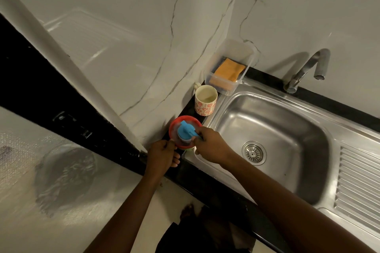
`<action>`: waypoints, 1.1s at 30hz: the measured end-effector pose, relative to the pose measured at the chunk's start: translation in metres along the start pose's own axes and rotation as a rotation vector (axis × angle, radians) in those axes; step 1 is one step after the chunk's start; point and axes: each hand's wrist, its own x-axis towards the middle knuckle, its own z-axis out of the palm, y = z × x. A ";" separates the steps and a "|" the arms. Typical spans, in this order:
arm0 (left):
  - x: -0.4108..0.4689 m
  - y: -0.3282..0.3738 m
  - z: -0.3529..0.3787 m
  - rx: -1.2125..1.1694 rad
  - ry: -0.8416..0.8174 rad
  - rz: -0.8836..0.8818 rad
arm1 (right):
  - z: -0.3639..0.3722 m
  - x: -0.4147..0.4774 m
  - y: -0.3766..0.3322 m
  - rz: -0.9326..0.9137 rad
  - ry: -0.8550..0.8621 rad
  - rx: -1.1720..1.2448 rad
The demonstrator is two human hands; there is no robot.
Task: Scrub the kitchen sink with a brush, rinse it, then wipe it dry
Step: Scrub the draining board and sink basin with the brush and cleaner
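A steel sink (pixel 273 129) with a round drain strainer (pixel 254 152) fills the right half of the view, its basin looking dry. On the black counter at its left corner stands a round red container (pixel 184 121). A blue brush (pixel 186 130) rests in it. My right hand (pixel 209 145) is closed on the brush's blue handle. The container's near rim is pinched by my left hand (pixel 162 155). A curved tap (pixel 308 68) stands behind the basin with no water running.
A flower-patterned mug (pixel 205 99) stands behind the red container. Behind the mug, a clear plastic box (pixel 228 68) holds an orange cloth (pixel 229 70). A ribbed drainboard (pixel 357 187) lies to the right of the basin. Marble wall rises behind.
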 end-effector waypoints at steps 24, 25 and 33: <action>0.001 -0.006 -0.002 0.087 0.149 0.088 | -0.004 -0.001 0.092 0.092 0.268 -0.265; 0.000 -0.006 -0.002 0.088 0.151 0.089 | 0.001 0.001 0.091 0.083 0.271 -0.241; 0.002 -0.010 -0.001 0.086 0.155 0.088 | -0.002 -0.015 0.116 -0.026 0.146 -0.392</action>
